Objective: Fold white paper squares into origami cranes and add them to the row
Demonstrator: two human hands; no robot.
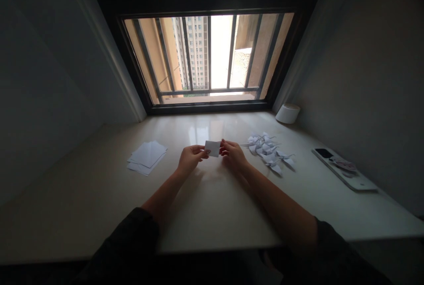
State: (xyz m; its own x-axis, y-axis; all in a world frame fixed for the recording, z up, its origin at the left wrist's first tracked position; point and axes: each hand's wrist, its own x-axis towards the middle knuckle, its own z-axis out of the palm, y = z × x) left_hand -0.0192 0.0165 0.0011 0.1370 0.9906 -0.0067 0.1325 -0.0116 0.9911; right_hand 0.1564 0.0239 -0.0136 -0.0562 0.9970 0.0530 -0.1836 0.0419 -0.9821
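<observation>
Between my two hands is a small folded square of white paper (212, 148), raised a little above the pale sill. My left hand (191, 159) pinches its left edge between thumb and fingers. At the opposite edge, my right hand (233, 153) grips the paper with its fingertips. A pile of folded white paper cranes (269, 149) lies just right of my right hand. To the left of my left hand rests a loose stack of flat white paper sheets (147, 156).
A phone (346, 170) in a pale case lies at the right, near the wall. Behind it, in the far right corner, stands a white cylindrical object (288, 113). The dark-framed window (212, 108) bounds the back of the sill (212, 214), whose front edge is near me.
</observation>
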